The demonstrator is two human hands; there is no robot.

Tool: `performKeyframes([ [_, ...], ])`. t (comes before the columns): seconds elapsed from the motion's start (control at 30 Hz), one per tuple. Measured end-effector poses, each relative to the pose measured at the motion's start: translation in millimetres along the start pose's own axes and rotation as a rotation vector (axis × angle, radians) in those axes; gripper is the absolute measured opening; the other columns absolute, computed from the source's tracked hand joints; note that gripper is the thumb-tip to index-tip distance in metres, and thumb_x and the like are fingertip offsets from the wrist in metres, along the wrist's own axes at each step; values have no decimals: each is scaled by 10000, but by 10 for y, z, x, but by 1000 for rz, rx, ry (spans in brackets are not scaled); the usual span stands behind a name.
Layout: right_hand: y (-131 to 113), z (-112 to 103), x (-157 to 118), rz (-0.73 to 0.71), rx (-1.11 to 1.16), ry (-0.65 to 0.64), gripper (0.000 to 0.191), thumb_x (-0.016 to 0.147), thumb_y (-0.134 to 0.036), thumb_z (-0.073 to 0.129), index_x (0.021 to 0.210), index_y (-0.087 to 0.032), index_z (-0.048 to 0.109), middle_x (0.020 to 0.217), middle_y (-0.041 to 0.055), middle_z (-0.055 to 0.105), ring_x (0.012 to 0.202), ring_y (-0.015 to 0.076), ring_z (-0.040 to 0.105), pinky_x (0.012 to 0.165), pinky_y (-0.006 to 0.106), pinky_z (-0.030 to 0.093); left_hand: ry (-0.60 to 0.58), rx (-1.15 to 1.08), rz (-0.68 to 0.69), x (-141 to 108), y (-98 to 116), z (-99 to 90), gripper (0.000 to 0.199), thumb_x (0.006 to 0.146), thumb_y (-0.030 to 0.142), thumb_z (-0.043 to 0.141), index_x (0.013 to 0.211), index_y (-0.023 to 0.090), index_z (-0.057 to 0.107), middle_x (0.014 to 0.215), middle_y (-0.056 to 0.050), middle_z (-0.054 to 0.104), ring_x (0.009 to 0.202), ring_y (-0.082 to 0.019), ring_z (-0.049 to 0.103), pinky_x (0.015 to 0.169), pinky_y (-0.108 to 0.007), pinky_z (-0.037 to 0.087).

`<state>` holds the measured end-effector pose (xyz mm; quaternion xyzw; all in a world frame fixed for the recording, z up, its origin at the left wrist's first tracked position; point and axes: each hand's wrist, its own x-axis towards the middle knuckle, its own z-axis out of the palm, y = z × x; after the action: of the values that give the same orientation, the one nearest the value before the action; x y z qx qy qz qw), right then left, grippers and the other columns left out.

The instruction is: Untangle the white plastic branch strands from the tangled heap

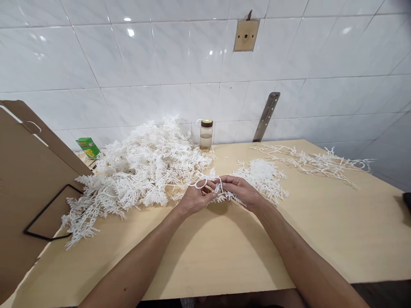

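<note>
The 2 hands meet over the table, fingers bent and pinched on a white branching sprig (221, 197), which sits between them just above the tabletop, with a pale strand looping up over the fingers. The left hand (195, 199) comes in from the left, knuckles up, its thumb and index finger pressed together on the sprig; the right hand (241, 192) mirrors it, back turned upward and fingers reaching across toward the left fingertips. Exactly which twig each fingertip clasps cannot be told. Both bare forearms slant inward from the lower corners, forming a wide V upside down, elbows apart. Close behind the right hand lies a small pile of white sprigs (265, 179); left of the left hand rises a large white heap (144, 167). Farther right, thin bare stems (313, 164) lie spread on the pale wooden table (218, 256). A dark-lidded jar (206, 139) holding liquid stands beside the heap, and a green box (88, 147) is behind its left side. At far left, a cardboard panel (32, 179) leans near a black wire frame (45, 208). A metal bracket (267, 117) stands against the tiled wall (180, 55), below 1 square plate (246, 35).
</note>
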<state>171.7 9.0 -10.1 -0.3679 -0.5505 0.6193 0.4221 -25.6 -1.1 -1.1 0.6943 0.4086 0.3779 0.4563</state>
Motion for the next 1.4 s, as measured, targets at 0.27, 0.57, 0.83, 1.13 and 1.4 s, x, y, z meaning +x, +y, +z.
performKeyframes([
  [0.27,-8,-5,-14,-15,-100,-26,419,809,-533,691,979,-150,692,763,31,620,607,113,492,497,233,376,32,52,-42,-18,44,18,133,745,267,661,715,178,567,656,13,588,593,-115,550,575,-234,413],
  [0.57,-58,-58,-59,-4,-133,-65,344,807,-464,714,952,-153,695,684,-8,538,549,82,432,462,211,331,124,167,93,-51,89,-32,213,784,355,675,893,176,638,892,-53,667,781,-171,601,685,-283,453],
  [0.83,-89,-40,-100,18,-97,-137,374,798,-438,725,1045,-158,700,665,-9,543,535,82,446,449,210,332,283,136,127,8,-113,-42,221,779,279,672,942,207,541,643,54,532,557,-109,473,564,-255,379],
  [1.13,-129,7,-109,-24,-29,-174,388,808,-441,724,1056,-145,690,644,-11,551,536,90,466,481,223,365,322,391,157,-20,-89,-3,272,853,338,573,629,188,539,573,8,517,527,-120,446,557,-290,335],
  [1.4,-142,-81,-109,-32,-170,-76,352,778,-449,737,964,-151,723,673,7,569,588,111,491,529,243,394,102,-105,-194,-22,-24,-81,357,743,521,707,711,175,627,669,-19,588,629,-139,515,547,-259,379],
])
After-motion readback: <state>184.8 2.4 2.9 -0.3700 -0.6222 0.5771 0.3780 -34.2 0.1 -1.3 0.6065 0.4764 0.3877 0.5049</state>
